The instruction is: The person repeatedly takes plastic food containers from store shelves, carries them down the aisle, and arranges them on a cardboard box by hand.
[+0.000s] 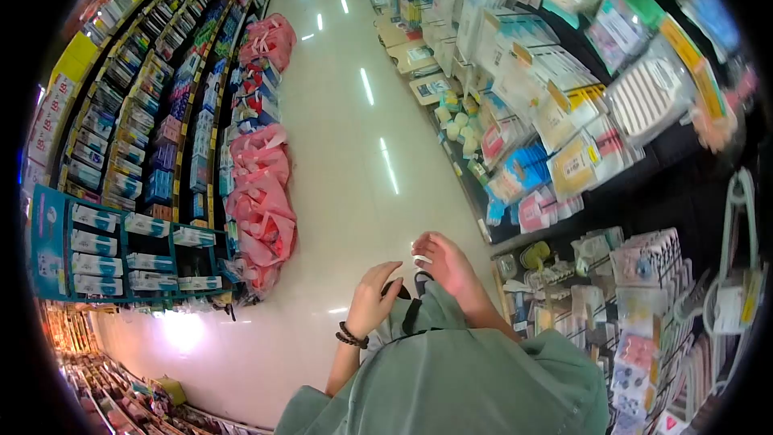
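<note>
Both hands hang in front of my green clothing (467, 370), over the aisle floor. My left hand (372, 300) has its thumb apart from the fingers and holds nothing; a dark beaded bracelet (352, 336) circles that wrist. To its right, my right hand (447, 264) is loosely curved with fingers apart, also holding nothing. A small white band (420, 259) shows at its fingers. The hands face each other without touching. A black strap (411, 316) lies on the clothing between them. Neither hand touches any goods.
Shop shelves (153, 56) packed with boxes line the left, with pink plastic bags (262, 217) along their foot. A teal display rack (129, 254) stands at lower left. Hanging packets (576, 161) and white hangers (737, 209) crowd the right. The shiny tiled floor (346, 129) runs between.
</note>
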### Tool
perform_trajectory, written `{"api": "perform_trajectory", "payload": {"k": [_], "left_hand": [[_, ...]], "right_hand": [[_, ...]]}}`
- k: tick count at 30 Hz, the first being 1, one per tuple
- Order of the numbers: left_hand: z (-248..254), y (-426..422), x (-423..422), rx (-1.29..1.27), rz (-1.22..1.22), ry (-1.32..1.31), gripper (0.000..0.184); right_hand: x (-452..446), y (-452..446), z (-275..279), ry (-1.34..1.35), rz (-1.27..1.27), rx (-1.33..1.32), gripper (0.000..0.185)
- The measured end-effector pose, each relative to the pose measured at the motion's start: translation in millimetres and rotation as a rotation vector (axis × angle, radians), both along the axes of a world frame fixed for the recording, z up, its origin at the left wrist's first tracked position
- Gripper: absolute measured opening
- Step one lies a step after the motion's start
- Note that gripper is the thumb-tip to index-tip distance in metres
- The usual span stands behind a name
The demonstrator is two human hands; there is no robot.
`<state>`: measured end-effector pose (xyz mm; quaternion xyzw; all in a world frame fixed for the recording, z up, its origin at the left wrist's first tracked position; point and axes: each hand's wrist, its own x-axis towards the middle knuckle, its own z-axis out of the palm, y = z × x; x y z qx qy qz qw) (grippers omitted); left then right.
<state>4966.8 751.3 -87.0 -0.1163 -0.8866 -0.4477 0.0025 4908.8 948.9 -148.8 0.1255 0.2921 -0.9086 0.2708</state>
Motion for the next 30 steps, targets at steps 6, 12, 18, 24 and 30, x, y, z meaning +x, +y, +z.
{"api": "perform_trajectory", "payload": {"k": [6,12,18,24,30], "left_hand": [[-37,-13,-78,-0.015,-0.045,-0.104,0.032],[-74,-33,-208,0.022,-0.086,-0.142,0.031],[-62,-74,-380,0.013,-0.103,-0.137,0.034],[-37,-124,-529,-0.068,-0.036,0.014,0.035],[-42,-153,-615,0.054,0.045,-0.080,0.031]], "right_hand": [[-85,-1,-17,-0.059,-0.021,0.105,0.023],[-207,-12,-27,0.007,-0.045,0.186,0.023],[-360,-61,-12,-0.009,0.021,0.219,0.022],[-484,-132,18,0.014,0.137,0.173,0.019],[-580,-164,-4,-0.096,0.219,0.171,0.017]]}}
